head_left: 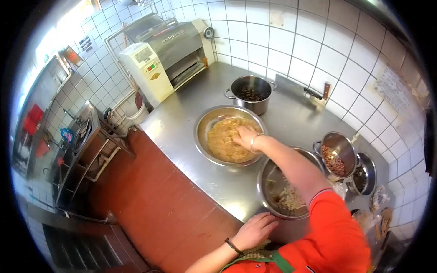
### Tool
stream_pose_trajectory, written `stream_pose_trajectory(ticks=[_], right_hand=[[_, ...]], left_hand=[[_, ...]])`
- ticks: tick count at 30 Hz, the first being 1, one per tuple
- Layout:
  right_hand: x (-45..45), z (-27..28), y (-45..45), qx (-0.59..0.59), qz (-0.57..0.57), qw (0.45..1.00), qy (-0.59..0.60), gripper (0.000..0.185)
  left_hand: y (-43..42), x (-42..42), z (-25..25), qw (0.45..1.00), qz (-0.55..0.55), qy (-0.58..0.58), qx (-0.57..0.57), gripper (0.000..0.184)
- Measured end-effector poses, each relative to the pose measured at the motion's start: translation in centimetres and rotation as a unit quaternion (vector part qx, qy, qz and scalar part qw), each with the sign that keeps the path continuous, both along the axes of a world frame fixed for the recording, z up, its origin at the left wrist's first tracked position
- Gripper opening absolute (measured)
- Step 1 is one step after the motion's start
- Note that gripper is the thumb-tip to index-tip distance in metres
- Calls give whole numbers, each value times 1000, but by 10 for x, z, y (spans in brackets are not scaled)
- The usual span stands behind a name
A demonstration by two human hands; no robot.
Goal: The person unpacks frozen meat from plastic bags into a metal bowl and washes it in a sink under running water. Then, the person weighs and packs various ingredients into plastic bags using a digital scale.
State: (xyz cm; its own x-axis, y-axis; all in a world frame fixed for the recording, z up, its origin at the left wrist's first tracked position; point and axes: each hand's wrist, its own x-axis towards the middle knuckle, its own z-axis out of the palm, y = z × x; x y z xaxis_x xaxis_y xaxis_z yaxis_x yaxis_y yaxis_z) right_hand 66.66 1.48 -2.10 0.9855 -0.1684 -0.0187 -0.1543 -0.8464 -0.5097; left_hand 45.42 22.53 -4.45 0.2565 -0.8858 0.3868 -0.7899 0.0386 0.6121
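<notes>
My right hand (248,138) reaches down into a wide steel bowl (199,143) of wet, yellow, shredded-looking food (226,144). Its fingers are curled into the food, and their tips are buried in it. A light bracelet circles that wrist. My left hand (258,229) lies with its fingers stretched out at the counter's front edge, close to the rim of a second steel bowl (262,191). Pale shreds (290,199) lie at the bottom of that second bowl, partly covered from view by my right arm. A dark bracelet is on my left wrist.
Behind the first bowl stands a steel pot (255,105) of dark pieces. To the right are a pot of reddish-brown nuts or beans (332,160) and another steel container (374,175). A cleaver (327,90) leans at the wall. A boxy machine (150,68) occupies the counter's far end.
</notes>
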Motion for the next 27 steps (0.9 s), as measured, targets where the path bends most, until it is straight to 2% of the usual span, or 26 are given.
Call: stream_pose_trajectory(ticks=[1, 2, 3, 4, 5, 6, 7, 8, 9, 10, 11, 12, 13, 14, 16, 17, 18, 19, 20, 21, 22, 23, 24, 25, 26, 27], right_hand=[[4, -25, -1, 41, 33, 998, -30, 32], [3, -23, 0, 75, 67, 993, -57, 40], [7, -14, -14, 149, 66, 986, 25, 57], [-1, -7, -9, 149, 59, 986, 32, 57], [-6, -1, -3, 327, -2, 940, 97, 64], [-7, 3, 0, 488, -59, 857, 153, 71], [-6, -3, -1, 562, -70, 807, 166, 76], [-8, -1, 1, 560, -71, 809, 167, 76], [-10, 0, 2, 662, -94, 724, 169, 77], [-12, 2, 3, 753, -114, 627, 164, 79], [-15, 3, -1, 752, -113, 630, 160, 79], [-21, 2, -5, 789, -75, 598, 120, 78], [-27, 1, -10, 823, -37, 561, 79, 77], [-37, 6, -11, 826, -44, 558, 75, 77], [-56, 26, -15, 839, 24, 536, 88, 70], [-51, 18, -16, 716, -40, 696, 42, 55], [-39, -6, -16, 609, -50, 791, 31, 43], [-28, -22, -13, 488, -60, 871, 21, 30], [-25, -14, -3, 272, -83, 958, -41, 21], [-23, -7, 6, 39, -106, 989, -95, 11], [-14, -24, 9, -10, -84, 993, -83, 9], [-18, -16, 15, -8, -46, 998, -44, 10], [-18, -12, 18, 7, 12, 1000, -8, 24], [-22, -10, 23, -27, 100, 995, 6, 40], [-37, 5, 31, -28, 105, 994, -12, 53], [-51, 19, 34, -36, 78, 996, -23, 45]], left_hand=[[11, 12, 5, 1000, 21, -6, 9, 34], [16, 22, 7, 999, 44, -10, 10, 34], [17, 32, 3, 996, 90, 10, -8, 34], [16, 51, 14, 995, 101, 19, -13, 34], [8, 69, 23, 992, 121, 22, -38, 35], [-6, 91, 29, 985, 154, 27, -78, 37], [-24, 112, 34, 974, 188, 33, -118, 38], [-46, 133, 38, 969, 194, 61, -140, 40], [-67, 150, 36, 962, 200, 88, -161, 42], [-80, 166, 17, 965, 227, 38, -123, 44], [-93, 179, 6, 964, 251, -15, -86, 45], [-97, 191, 15, 965, 246, -17, -88, 45], [-97, 206, 23, 971, 223, 89, -16, 46], [-90, 214, 27, 958, 197, 198, 60, 46], [-73, 247, 1, 968, 180, 30, 174, 39], [-78, 246, 21, 965, 232, 14, 122, 34], [-73, 236, 36, 955, 287, 13, 74, 29], [-72, 234, 45, 943, 317, 7, 97, 26], [-73, 235, 53, 931, 346, -4, 117, 22], [-71, 236, 52, 919, 371, -47, 121, 21], [-71, 237, 49, 898, 397, -85, 167, 16], [-69, 238, 53, 898, 375, -85, 214, 14], [-66, 239, 55, 896, 348, -86, 261, 14], [-58, 247, 36, 913, 324, -158, 190, 21], [-52, 256, 16, 924, 288, -223, 113, 29], [-55, 250, 36, 894, 288, -193, 285, 47]])
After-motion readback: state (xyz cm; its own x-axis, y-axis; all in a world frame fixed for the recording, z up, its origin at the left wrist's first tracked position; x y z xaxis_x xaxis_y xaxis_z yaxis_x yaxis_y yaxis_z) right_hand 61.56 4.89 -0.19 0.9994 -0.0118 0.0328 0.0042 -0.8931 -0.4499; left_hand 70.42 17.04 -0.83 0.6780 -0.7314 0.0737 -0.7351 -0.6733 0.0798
